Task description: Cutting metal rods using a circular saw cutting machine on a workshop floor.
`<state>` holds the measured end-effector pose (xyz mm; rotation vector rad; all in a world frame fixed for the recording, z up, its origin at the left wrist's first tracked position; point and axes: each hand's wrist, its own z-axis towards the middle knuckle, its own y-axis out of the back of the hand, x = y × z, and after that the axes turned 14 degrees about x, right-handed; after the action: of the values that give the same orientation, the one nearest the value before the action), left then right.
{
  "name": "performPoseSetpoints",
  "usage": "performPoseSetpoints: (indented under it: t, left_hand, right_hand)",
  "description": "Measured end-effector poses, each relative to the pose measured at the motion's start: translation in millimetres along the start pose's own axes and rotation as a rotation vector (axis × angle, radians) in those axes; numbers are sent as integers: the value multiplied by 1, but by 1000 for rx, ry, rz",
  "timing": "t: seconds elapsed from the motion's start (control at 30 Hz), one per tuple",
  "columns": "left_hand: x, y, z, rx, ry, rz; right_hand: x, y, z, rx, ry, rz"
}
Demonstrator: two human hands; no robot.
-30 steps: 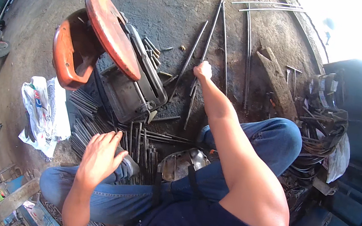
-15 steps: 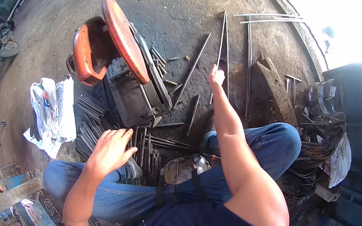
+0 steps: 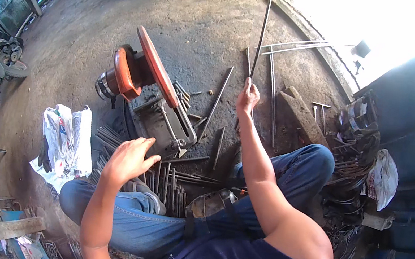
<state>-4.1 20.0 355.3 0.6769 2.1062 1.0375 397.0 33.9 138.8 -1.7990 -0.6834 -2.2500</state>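
Note:
My right hand [image 3: 247,99] is closed around a long thin metal rod [image 3: 263,28]. The rod rises from the fist past the top edge of the view. My left hand [image 3: 130,160] hovers over my folded leg with the thumb apart and the fingers stretched out, holding nothing. Just beyond it stands a cut-off saw with a dark metal base [image 3: 160,125], an orange guard [image 3: 125,77] and a large reddish disc [image 3: 157,67]. Bundles of short cut rods [image 3: 172,188] lie beneath and beside my left hand.
White sacking [image 3: 67,141] lies left of the saw. Loose rods [image 3: 218,96] and a heavy block [image 3: 303,114] are on the floor ahead. A T-handled tool [image 3: 321,111] lies right of the block. Wire coils [image 3: 345,177] are piled by my right knee.
My right hand has lifted the long rod so that it stands up higher and reaches out of view. The left hand keeps nearly the same pose. The view has tilted upward.

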Motion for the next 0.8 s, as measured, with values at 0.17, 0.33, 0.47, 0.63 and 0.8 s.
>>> performPoseSetpoints:
  t: [0.17,0.33,0.47,0.63,0.8]
  left_hand:
    - [8,14,-10,-116,21,17]
    - [12,18,-25,-145,76,-29]
    - [13,28,-32,-180,61,-61]
    - [29,60,-47,-350,-71,-381]
    - [45,99,-69,-740,-373,-788]
  right_hand:
    - [78,17,104,302,-70,667]
    - [134,33,155,-135,173,177]
    - [168,62,147,-107,168,72]
    - [229,89,135,119,289,-8]
    - [288,110,72,484,548,-197]
